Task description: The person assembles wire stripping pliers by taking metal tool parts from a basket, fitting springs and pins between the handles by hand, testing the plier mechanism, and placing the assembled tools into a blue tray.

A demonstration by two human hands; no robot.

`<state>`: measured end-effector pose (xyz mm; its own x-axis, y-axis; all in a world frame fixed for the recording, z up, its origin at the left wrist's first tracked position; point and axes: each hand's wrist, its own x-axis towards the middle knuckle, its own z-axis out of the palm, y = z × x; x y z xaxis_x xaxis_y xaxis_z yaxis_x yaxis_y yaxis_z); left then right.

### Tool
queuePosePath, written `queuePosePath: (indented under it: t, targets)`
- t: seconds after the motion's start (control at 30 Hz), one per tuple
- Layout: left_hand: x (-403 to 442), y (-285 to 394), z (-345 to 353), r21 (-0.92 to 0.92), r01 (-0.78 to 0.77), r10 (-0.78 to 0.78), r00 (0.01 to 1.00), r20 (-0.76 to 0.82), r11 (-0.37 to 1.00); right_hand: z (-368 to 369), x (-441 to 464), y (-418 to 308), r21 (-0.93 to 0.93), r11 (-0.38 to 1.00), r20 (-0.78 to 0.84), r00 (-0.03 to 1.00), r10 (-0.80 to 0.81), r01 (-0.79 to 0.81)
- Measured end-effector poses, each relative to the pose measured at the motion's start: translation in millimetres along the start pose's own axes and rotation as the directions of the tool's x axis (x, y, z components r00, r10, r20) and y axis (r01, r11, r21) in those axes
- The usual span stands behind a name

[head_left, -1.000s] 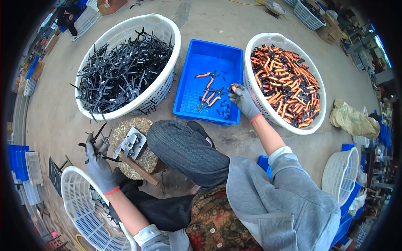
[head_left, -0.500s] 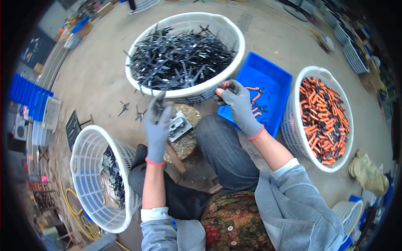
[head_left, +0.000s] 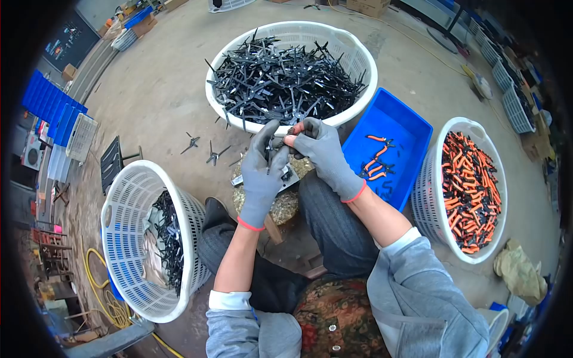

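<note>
My left hand (head_left: pixel 261 179), in a grey glove with a red cuff, is closed round a small dark metal piece (head_left: pixel 276 143) mostly hidden by the fingers. My right hand (head_left: pixel 325 156), gloved alike, pinches at the same spot with bare fingertips showing; what it grips cannot be made out. The two hands nearly touch, above a metal block (head_left: pixel 289 181) on a round stump (head_left: pixel 286 209). A wooden handle (head_left: pixel 273 229) leans by the stump. Just beyond the hands stands a white basket (head_left: pixel 370 65) heaped with black plier halves (head_left: pixel 286 83).
A blue tray (head_left: pixel 406 119) holds several orange-handled pliers (head_left: pixel 376 170). Right of it, a white basket (head_left: pixel 427 197) is full of orange-handled pliers (head_left: pixel 471 191). At left, another white basket (head_left: pixel 128 238) contains dark metal parts (head_left: pixel 170 238). Loose dark plier parts (head_left: pixel 215 154) lie on the floor.
My hands have come together over the metal block; they were apart before. The left hand has moved right and the right hand slightly left and down. The camera view has shifted.
</note>
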<state>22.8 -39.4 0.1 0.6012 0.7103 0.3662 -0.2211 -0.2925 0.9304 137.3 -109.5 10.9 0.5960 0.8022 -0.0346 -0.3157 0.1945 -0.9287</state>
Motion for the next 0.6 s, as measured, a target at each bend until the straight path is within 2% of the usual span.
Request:
queuePosePath:
  t: [0.07, 0.27, 0.37, 0.47, 0.5, 0.53, 0.6]
  targets:
    - [-1.9, 9.0, 0.0, -0.137, 0.067, -0.07, 0.997, -0.015, 0.988, -1.5, 0.6, -1.0, 0.022, 1.0, 0.072, 0.997, 0.008, -0.01]
    - [4.1, 13.7, -14.1, -0.279, 0.243, -0.219, 0.969, 0.114, 0.929, -19.4, 6.3, -7.7, -0.101, 0.994, 0.288, 0.958, -0.006, 0.037]
    - [7.9, 14.5, -15.7, -0.283, 0.22, -0.226, 0.974, 0.014, 0.934, -37.2, 2.8, -21.1, -0.043, 0.998, 0.141, 0.99, -0.03, 0.036]
    - [9.6, 13.5, -21.2, -0.255, 0.217, -0.226, 0.974, -0.007, 0.942, -100.3, 7.2, -5.9, -0.226, 0.972, -0.056, 0.996, -0.07, 0.055]
    - [9.7, 14.0, -22.6, -0.252, 0.221, -0.232, 0.973, -0.013, 0.942, -125.7, 5.2, 5.2, -0.331, 0.943, -0.138, 0.986, -0.092, 0.042]
    - [9.3, 15.2, -23.1, -0.243, 0.224, -0.234, 0.972, -0.014, 0.944, -163.3, 6.9, 25.6, -0.552, 0.834, -0.206, 0.97, -0.127, -0.008]
    - [8.3, 17.6, -21.6, -0.227, 0.231, -0.24, 0.971, -0.012, 0.946, -238.7, -5.2, 71.6, -0.739, 0.651, -0.323, 0.94, -0.114, -0.175]
